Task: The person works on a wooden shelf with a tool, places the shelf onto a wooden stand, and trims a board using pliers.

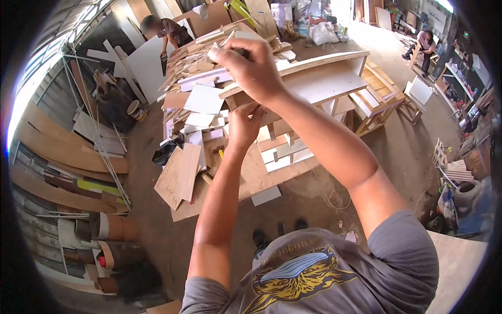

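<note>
In the head view a wooden cabinet frame (pixel 329 89) with white inner panels and a curved top edge stands on the workbench (pixel 243 180). My left hand (pixel 244 124) is closed against the near left corner of this frame, and its fingertips are partly hidden. Above it, my right hand (pixel 254 70) is raised with the fingers curled together, over the left end of the curved edge. Whatever it grips is hard to make out. White board offcuts (pixel 203 99) lie to the left of both hands.
Two plywood pieces (pixel 178 175) lie at the bench's left end. Behind is a heap of wood scraps (pixel 204 60), where a person (pixel 175 34) bends over a white board. Another person (pixel 424 47) sits far right. Curved panels (pixel 63 141) lean at the left wall.
</note>
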A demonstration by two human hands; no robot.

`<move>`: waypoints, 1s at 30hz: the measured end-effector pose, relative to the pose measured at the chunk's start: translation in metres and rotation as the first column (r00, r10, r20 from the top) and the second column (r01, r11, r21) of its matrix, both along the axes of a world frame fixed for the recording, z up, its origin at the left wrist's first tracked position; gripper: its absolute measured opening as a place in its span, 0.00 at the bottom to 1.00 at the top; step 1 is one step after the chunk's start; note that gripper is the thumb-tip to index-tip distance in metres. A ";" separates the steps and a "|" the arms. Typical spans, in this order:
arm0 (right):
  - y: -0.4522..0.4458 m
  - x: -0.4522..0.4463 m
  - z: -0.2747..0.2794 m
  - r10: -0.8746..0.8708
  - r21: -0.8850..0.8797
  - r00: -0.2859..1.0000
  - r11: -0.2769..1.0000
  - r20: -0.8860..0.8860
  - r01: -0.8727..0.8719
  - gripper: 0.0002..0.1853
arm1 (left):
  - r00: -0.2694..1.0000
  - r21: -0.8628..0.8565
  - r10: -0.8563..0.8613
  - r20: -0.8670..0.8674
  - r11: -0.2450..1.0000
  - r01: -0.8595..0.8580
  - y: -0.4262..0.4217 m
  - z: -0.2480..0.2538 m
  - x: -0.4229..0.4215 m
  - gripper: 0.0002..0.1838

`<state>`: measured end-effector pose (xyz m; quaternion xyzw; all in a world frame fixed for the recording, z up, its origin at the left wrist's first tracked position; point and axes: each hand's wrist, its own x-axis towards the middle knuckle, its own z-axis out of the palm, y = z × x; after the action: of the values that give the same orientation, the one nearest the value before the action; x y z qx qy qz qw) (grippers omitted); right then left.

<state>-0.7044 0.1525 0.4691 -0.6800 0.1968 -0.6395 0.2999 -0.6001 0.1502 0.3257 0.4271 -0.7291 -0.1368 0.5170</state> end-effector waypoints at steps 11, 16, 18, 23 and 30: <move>0.098 -0.006 -0.058 -0.288 -0.190 0.848 0.956 -0.444 0.225 0.07 | 0.991 -0.084 0.131 -0.007 0.988 -0.131 0.057 -0.068 0.104 0.11; 0.109 0.025 -0.147 -0.054 0.356 0.745 0.853 -0.665 0.381 0.15 | 0.980 0.132 0.183 -0.082 0.976 -0.171 0.057 -0.147 0.156 0.12; 0.101 0.035 -0.197 0.046 0.441 0.694 0.801 -0.718 0.404 0.17 | 0.976 0.148 0.212 -0.048 0.968 -0.203 0.052 -0.173 0.172 0.12; 0.103 0.070 -0.265 0.157 0.663 0.749 0.603 -0.644 0.444 0.22 | 0.972 0.222 0.232 0.041 0.946 -0.235 0.023 -0.219 0.192 0.20; 0.065 0.118 -0.445 -0.222 0.897 0.937 0.297 -0.269 0.328 0.21 | 0.973 0.539 0.201 0.114 0.810 -0.231 0.013 -0.272 0.186 0.27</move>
<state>-0.5861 0.2173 0.0245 -0.3727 0.6514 -0.4219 0.5086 -0.4139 0.1627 0.0536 0.6406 -0.6188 -0.2696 0.3661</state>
